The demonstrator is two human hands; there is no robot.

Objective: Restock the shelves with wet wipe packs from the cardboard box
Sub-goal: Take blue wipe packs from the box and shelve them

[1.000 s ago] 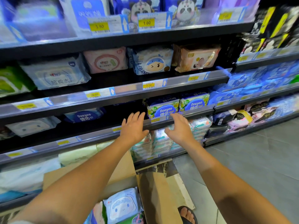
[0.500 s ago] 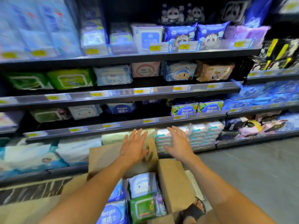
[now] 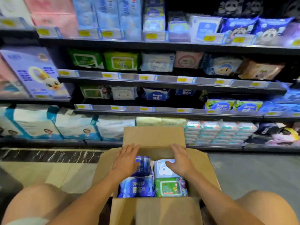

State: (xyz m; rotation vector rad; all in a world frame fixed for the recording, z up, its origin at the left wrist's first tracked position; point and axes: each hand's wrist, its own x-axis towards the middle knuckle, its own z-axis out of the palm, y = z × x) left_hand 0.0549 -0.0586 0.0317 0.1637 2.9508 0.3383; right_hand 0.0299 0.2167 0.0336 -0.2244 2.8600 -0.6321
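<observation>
An open cardboard box [image 3: 154, 137] stands on the floor between my knees, flaps spread. Inside lie a dark blue Deeyeo pack [image 3: 137, 187], a second blue pack [image 3: 144, 164] behind it, a green pack [image 3: 170, 186] and a white pack [image 3: 161, 169] with a cartoon face. My left hand [image 3: 125, 161] hovers flat over the far blue pack, fingers straight. Over the white pack my right hand [image 3: 180, 160] is spread, fingers relaxed. Neither hand holds anything. The shelves [image 3: 170, 82] in front carry rows of wipe packs.
The shelf rows hold green, white, blue and pink packs behind yellow price tags [image 3: 181, 79]. Large tissue bundles [image 3: 74, 125] fill the bottom left shelf, stacked small packs [image 3: 219, 132] the bottom right. Grey floor [image 3: 253, 172] lies to the right, my bare knees at both lower corners.
Both hands have come down from the shelf edge to over the packs in the box. My view has dropped and pulled back, so the whole box shows.
</observation>
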